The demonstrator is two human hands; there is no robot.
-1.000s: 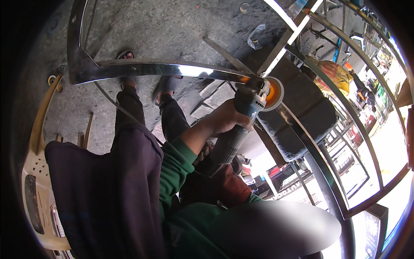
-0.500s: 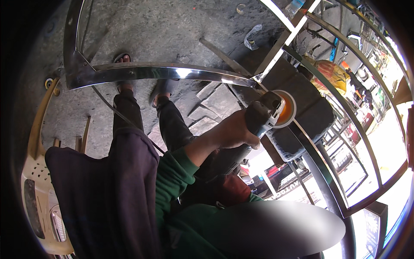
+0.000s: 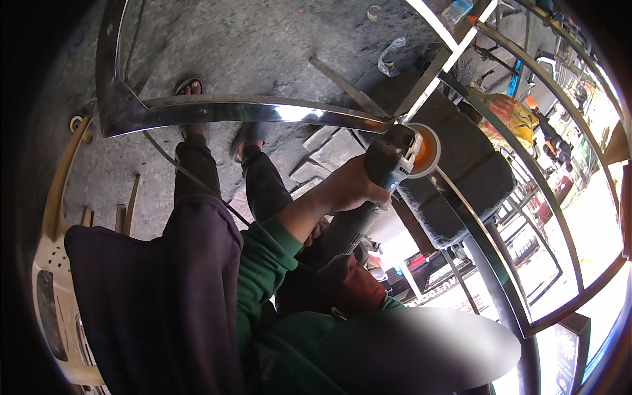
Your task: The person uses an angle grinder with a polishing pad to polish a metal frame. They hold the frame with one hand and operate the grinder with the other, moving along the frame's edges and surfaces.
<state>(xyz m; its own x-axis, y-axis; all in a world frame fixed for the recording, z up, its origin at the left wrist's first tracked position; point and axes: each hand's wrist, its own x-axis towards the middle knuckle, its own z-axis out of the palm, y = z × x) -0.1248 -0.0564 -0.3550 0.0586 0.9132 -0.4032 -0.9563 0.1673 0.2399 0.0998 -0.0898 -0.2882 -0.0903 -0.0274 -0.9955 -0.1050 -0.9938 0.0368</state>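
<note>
I'm seeing the grinder (image 3: 388,164) swinging back up against the frame (image 3: 263,108) joint since a moment ago. The right hand (image 3: 352,191) is clamping its body, steadying the disc at the weld corner; the left hand I cannot tell, hidden.

Angle grinder (image 3: 378,191): grey body, with a silver head.
Grinder disc (image 3: 424,150): orange, ringed by a pale guard.
Sleeve (image 3: 266,263): plain green.
Trousers (image 3: 197,171): dark, unpatterned.
Metal frame (image 3: 224,110): polished silver, streaked with white glare.
Ground (image 3: 250,46): mottled grey.
Cloth (image 3: 158,296): dark purple.
Bag (image 3: 510,115): orange and yellow.
</note>
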